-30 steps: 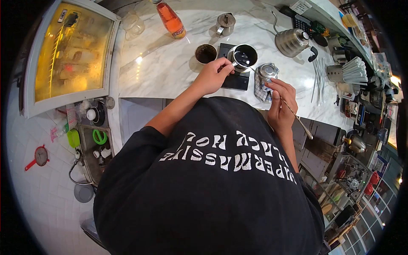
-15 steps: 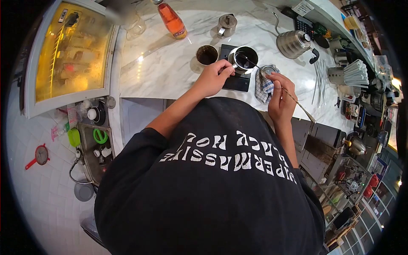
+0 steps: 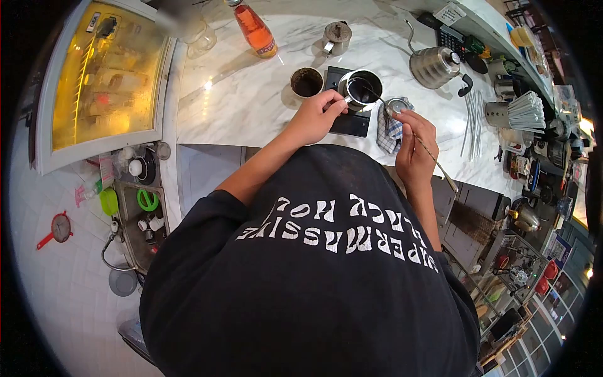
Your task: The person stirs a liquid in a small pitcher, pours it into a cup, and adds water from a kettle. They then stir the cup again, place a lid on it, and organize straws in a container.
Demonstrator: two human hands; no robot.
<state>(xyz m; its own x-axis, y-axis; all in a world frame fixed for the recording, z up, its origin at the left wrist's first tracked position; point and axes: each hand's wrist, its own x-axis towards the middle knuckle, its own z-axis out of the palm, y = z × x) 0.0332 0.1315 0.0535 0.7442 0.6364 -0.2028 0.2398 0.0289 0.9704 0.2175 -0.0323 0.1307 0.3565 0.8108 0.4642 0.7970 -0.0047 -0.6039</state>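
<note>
My left hand (image 3: pixel 319 117) is closed on the handle of a steel mug (image 3: pixel 344 85), which holds dark liquid. The mug is on a black flat scale (image 3: pixel 352 127) on the marble counter. In my right hand (image 3: pixel 416 146), a long bar spoon with a twisted shaft (image 3: pixel 443 169) is pinched between the fingers; its lower end dips into the mug and is hidden by the liquid. A round cup (image 3: pixel 307 82) with a dark inside stands left of the scale. Beside my right fingers, a small clear round vessel (image 3: pixel 396 107) rests on a checked cloth (image 3: pixel 388 135).
Behind the mug are a moka pot (image 3: pixel 336 38) and a bottle of red drink (image 3: pixel 256 30). A gooseneck kettle (image 3: pixel 434 66) stands to the right, near loose straws (image 3: pixel 473 122) and a straw holder (image 3: pixel 497 114). A glass-door fridge (image 3: pixel 103 81) and a sink (image 3: pixel 135 220) lie left.
The bar spoon has shifted its angle in the mug, its upper end swinging down and to the left with my right hand turning slightly. My left hand stays on the mug handle.
</note>
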